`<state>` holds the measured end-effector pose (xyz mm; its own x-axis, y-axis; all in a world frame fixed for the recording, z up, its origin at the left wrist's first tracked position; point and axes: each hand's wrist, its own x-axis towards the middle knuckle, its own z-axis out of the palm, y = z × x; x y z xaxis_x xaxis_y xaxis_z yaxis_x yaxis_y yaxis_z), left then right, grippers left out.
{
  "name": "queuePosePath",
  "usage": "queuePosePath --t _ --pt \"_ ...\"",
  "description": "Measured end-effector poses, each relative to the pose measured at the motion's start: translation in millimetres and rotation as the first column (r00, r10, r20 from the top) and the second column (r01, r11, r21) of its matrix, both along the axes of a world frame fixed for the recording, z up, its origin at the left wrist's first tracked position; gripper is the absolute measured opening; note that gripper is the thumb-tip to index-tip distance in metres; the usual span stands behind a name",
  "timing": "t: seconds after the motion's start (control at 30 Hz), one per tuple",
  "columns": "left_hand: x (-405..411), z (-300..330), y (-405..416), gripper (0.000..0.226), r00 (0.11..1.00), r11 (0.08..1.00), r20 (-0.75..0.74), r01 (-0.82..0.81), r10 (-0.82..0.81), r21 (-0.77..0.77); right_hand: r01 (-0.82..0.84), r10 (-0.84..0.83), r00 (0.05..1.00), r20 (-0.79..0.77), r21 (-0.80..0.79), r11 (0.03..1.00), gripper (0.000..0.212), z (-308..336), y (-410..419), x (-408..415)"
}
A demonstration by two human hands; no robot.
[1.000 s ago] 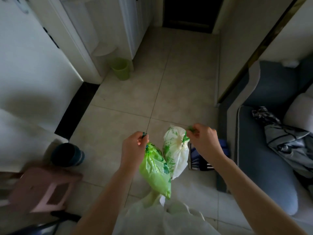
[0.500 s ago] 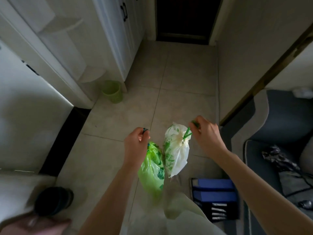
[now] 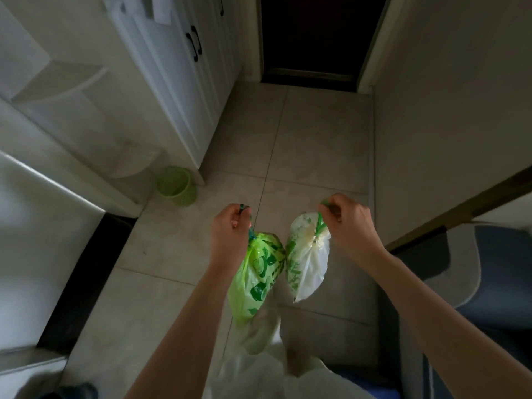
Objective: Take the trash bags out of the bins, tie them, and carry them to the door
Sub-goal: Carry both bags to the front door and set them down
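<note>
I hold two tied trash bags over the tiled floor. My left hand (image 3: 229,230) grips the knotted top of a bright green bag (image 3: 257,276) that hangs below it. My right hand (image 3: 347,218) pinches the green drawstring of a white bag with green print (image 3: 309,264). The two bags hang side by side and touch. A dark door (image 3: 313,36) stands at the far end of the short hallway, straight ahead.
A small green bin (image 3: 177,185) sits on the floor to the left, beside white cabinets (image 3: 184,82). A wall closes the hallway on the right. A grey-blue sofa (image 3: 489,277) edges in at lower right. A dark bin (image 3: 73,391) peeks in at bottom left.
The view has advanced toward the dark door, which looks larger. The pink stool and blue boxes have dropped out of view. The bags still hang from both hands, now slightly further apart.
</note>
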<state>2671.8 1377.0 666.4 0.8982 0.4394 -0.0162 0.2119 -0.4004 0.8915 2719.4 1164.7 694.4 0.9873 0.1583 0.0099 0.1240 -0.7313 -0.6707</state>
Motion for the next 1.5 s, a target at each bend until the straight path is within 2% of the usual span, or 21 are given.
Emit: queuePosePath --t 0.27,0.43,0.6,0.77,0.9,0.97,1.13,1.33,1.5 --pt "175.7 -9.2 14.8 0.026 0.990 0.990 -0.073 0.113 -0.119 -0.083 0.123 -0.125 0.991 -0.039 -0.057 0.991 0.012 -5.2 19.3 161.0" --pt "279.6 -4.6 23.0 0.024 0.983 0.985 -0.083 0.160 -0.165 -0.066 0.189 -0.190 0.981 -0.027 -0.050 0.981 0.013 -2.1 24.8 255.7" --pt "378.9 -3.2 28.5 0.020 0.987 0.990 -0.077 0.140 -0.141 -0.013 0.222 -0.224 0.974 -0.027 -0.059 0.973 0.013 -4.0 30.8 353.9" --pt "482.8 -5.5 30.3 0.023 0.994 0.998 -0.088 0.064 -0.062 0.016 0.218 -0.218 0.976 0.003 -0.015 0.976 0.013 -13.6 31.5 457.8" --pt "562.8 -5.1 32.3 0.032 0.996 1.000 -0.091 -0.002 0.002 0.000 0.153 -0.153 0.988 -0.010 0.060 0.986 0.010 -11.0 29.1 544.5" --pt "601.6 -3.6 33.2 0.029 0.994 1.000 -0.105 -0.023 0.023 -0.002 0.122 -0.122 0.992 0.000 0.083 0.989 0.010 -8.7 28.5 586.8" --pt "691.0 -0.4 37.4 0.022 0.992 0.999 -0.118 -0.040 0.036 -0.030 0.065 -0.067 0.998 0.018 0.108 0.992 0.005 -8.4 31.9 684.7" --pt "805.7 -5.4 43.8 0.018 0.995 0.999 -0.093 -0.039 0.036 -0.035 0.080 -0.084 0.996 0.032 0.111 0.991 0.006 -14.5 37.1 804.3" --pt "905.0 -12.0 46.9 0.016 0.996 0.997 -0.083 0.026 -0.033 -0.079 0.089 -0.091 0.996 0.009 0.126 0.988 0.012 -17.4 41.2 903.8"
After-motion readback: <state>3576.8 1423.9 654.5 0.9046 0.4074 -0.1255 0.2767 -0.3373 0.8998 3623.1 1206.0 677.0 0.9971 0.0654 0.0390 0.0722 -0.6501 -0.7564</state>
